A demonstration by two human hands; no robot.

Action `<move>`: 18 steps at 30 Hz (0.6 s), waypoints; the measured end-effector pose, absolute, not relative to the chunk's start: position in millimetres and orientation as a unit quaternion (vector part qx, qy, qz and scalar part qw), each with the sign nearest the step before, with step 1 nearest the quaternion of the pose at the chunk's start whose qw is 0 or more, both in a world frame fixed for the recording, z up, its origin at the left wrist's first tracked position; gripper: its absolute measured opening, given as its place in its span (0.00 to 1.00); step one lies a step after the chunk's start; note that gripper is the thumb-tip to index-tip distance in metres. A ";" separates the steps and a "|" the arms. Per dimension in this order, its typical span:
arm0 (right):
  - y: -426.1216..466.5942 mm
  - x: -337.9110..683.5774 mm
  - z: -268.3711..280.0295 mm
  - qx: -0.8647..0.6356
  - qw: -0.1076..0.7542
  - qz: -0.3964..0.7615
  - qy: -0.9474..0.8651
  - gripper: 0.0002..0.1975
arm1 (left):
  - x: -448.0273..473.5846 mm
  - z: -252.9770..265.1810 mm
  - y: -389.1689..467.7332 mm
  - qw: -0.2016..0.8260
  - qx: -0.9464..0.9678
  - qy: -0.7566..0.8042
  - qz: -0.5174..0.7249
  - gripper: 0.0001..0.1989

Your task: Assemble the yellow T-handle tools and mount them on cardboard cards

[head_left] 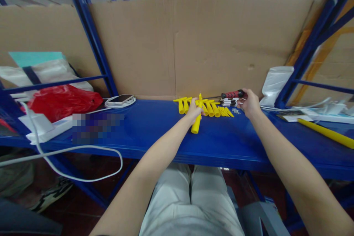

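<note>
Thumb and fingers of the left hand (195, 110) are closed round a yellow T-shaped piece (195, 127), held over the blue shelf (155, 121) with its thick round end toward the person. From where I stand, that grip looks sound: it leaves the lower tube free. I would keep it just that firm, and keep the fingertips off the narrow end.

Over to the right, the right hand (251, 105) has its fingers curled at the butt of the red-and-black screwdriver (231, 94). Slim white-and-black parts (229, 102) lie right beside those fingers, so I cannot tell which of the two they pinch. The shaft points left toward the held piece; whether it touches, I cannot make out.

If the screwdriver is what is wanted, a fuller hold on its ribbed handle would likely steer better than fingers at the very end. Either way, the wrist should ride clear of the small silver screws (236, 111) just below, which look easy to scatter. The row of yellow tubes (211, 110) and thin yellow slivers (225, 111) sit close too, so short, lifted movements seem safest.
</note>
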State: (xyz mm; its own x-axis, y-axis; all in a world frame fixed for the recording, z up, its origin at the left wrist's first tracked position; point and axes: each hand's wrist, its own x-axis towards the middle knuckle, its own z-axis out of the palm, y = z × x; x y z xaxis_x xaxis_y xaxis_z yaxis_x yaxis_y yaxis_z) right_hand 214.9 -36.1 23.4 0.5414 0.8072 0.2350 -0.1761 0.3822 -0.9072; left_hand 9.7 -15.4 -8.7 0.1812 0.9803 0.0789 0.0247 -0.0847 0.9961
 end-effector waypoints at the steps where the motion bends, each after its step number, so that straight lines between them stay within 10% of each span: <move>1: -36.3 214.8 23.3 -0.455 0.751 0.324 -0.352 0.14 | 9.6 -8.6 -15.5 0.515 0.571 0.441 0.463 0.36; 18: -34.1 220.5 17.1 -0.437 0.751 0.307 -0.389 0.21 | 10.4 -9.0 -14.6 0.514 0.573 0.444 0.459 0.35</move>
State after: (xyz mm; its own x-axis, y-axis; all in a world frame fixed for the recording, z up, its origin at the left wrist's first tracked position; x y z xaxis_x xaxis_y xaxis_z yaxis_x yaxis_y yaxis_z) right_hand 220.5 -34.1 17.1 0.5089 0.8008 0.3157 -0.1208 0.4296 -0.8949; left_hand 10.4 -14.6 -9.0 0.1848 0.9804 0.0685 0.0373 -0.0766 0.9964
